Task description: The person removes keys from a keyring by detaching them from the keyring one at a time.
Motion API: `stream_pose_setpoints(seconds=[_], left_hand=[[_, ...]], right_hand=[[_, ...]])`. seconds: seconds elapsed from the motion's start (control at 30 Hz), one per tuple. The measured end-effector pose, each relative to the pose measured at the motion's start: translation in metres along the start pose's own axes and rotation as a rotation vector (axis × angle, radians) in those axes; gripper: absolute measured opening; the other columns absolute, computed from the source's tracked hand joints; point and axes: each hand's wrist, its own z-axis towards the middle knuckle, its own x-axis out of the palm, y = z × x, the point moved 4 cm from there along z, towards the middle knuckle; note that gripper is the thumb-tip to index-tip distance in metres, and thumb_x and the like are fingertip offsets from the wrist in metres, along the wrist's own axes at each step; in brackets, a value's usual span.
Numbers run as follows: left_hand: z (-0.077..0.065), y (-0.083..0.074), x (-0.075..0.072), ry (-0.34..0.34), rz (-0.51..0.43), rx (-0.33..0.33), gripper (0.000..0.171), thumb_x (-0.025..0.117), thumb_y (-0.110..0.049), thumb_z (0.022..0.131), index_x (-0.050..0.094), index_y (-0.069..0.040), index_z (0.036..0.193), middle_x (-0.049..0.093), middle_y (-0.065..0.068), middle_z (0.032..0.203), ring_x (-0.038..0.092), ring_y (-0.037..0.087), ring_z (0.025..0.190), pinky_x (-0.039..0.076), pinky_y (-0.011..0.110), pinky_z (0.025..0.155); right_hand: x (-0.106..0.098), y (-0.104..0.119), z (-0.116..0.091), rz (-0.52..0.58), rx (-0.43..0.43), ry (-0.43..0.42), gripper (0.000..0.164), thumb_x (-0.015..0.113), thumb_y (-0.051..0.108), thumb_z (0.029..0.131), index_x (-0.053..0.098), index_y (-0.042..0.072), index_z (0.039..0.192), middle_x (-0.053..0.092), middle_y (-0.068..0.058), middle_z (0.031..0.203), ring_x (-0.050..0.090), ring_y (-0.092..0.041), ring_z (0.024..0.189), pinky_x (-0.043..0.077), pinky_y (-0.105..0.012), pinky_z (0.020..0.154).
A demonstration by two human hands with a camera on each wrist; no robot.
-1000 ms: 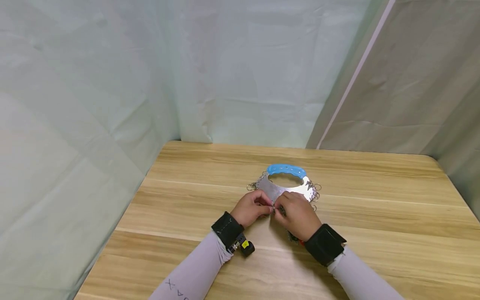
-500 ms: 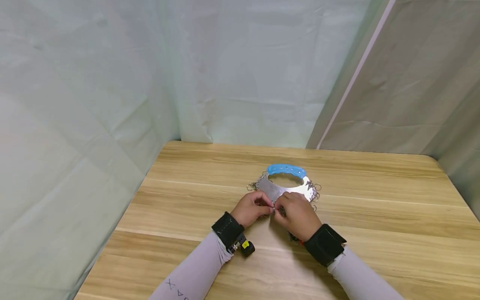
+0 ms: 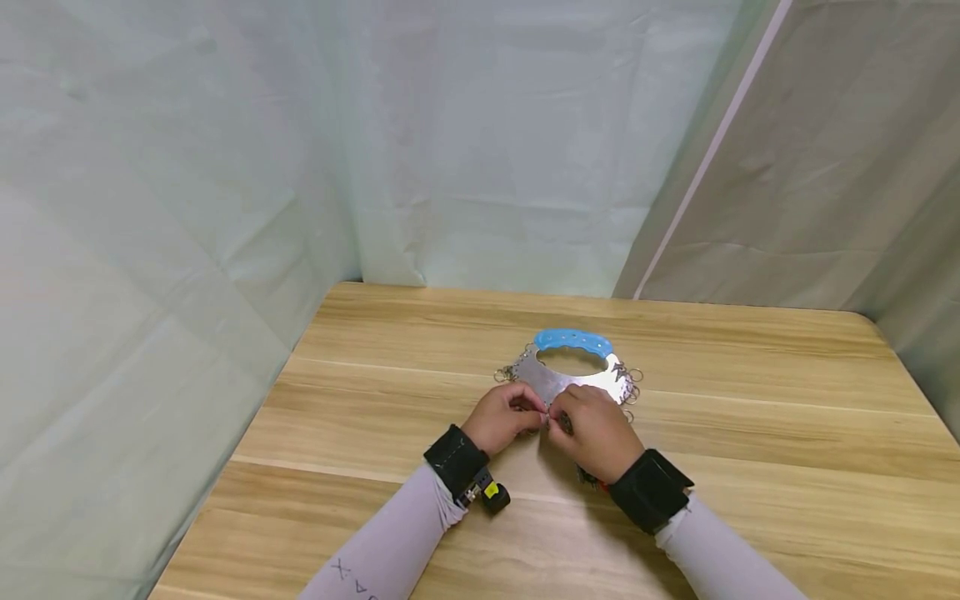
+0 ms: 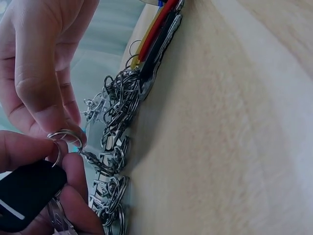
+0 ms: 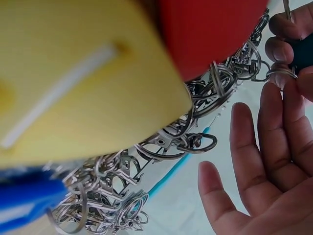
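On the table lies a flat metal plate (image 3: 551, 383) with a blue grip (image 3: 573, 339), its edge hung with several rings and clips. At the plate's near edge, my left hand (image 3: 498, 419) holds a black plastic key tag (image 4: 29, 196) by its small ring. A shiny metal piece (image 4: 59, 218) shows below the tag among those fingers. Facing it, my right hand (image 3: 596, 429) pinches a split ring (image 4: 66, 132) clipped to the plate, thumb and forefinger together. The two rings are close; whether they are linked, I cannot tell. The other right-hand fingers (image 5: 239, 132) extend loosely.
Beneath my right wrist hang a yellow tag (image 5: 88, 88), a red tag (image 5: 210, 34) and a blue one (image 5: 29, 200). A cluster of clips (image 4: 117, 103) lines the plate's edge. Pale curtains (image 3: 487, 167) stand behind the wooden table (image 3: 360, 400).
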Motion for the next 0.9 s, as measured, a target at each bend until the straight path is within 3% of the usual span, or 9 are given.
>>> stream_pose_setpoints(seconds=[0.13, 0.27, 0.43, 0.53, 0.9], left_hand=[[0.001, 0.002, -0.001, 0.010, -0.062, 0.000, 0.011, 0.067, 0.002, 0.081, 0.063, 0.001, 0.091, 0.063, 0.009, 0.082, 0.058, 0.017, 0.072, 0.051, 0.039, 0.068], [0.001, 0.002, -0.004, 0.025, -0.128, -0.019, 0.013, 0.065, 0.004, 0.083, 0.061, 0.006, 0.095, 0.063, 0.013, 0.083, 0.058, 0.030, 0.076, 0.050, 0.042, 0.069], [-0.007, -0.019, -0.005, 0.036, -0.148, -0.040, 0.016, 0.061, 0.007, 0.084, 0.058, 0.013, 0.099, 0.062, 0.014, 0.082, 0.055, 0.040, 0.079, 0.048, 0.043, 0.070], [-0.011, -0.027, -0.005, 0.040, -0.159, -0.037, 0.016, 0.060, 0.008, 0.084, 0.057, 0.014, 0.099, 0.062, 0.014, 0.081, 0.055, 0.039, 0.079, 0.047, 0.043, 0.070], [-0.013, -0.029, -0.004, 0.047, -0.184, -0.056, 0.018, 0.060, 0.007, 0.084, 0.057, 0.013, 0.100, 0.061, 0.007, 0.078, 0.054, 0.021, 0.070, 0.045, 0.038, 0.067]], right_hand=[[0.000, 0.001, 0.000, 0.013, 0.000, 0.003, 0.008, 0.067, 0.020, 0.079, 0.060, 0.016, 0.079, 0.051, 0.009, 0.076, 0.051, -0.011, 0.074, 0.043, -0.040, 0.084], [0.001, 0.001, 0.000, 0.024, 0.010, 0.012, 0.017, 0.070, 0.022, 0.079, 0.060, 0.014, 0.089, 0.052, 0.005, 0.082, 0.052, -0.015, 0.078, 0.043, -0.041, 0.085], [0.002, 0.000, 0.000, 0.028, 0.029, 0.042, 0.037, 0.074, 0.026, 0.078, 0.060, 0.010, 0.108, 0.057, -0.001, 0.098, 0.055, -0.021, 0.094, 0.044, -0.042, 0.085], [0.002, 0.001, 0.000, 0.030, 0.027, 0.053, 0.037, 0.075, 0.025, 0.079, 0.061, 0.010, 0.109, 0.057, -0.002, 0.101, 0.055, -0.022, 0.097, 0.044, -0.042, 0.086], [0.001, 0.001, 0.000, 0.017, 0.017, 0.035, 0.027, 0.075, 0.021, 0.080, 0.064, 0.011, 0.102, 0.059, -0.001, 0.098, 0.055, -0.022, 0.095, 0.045, -0.042, 0.085]])
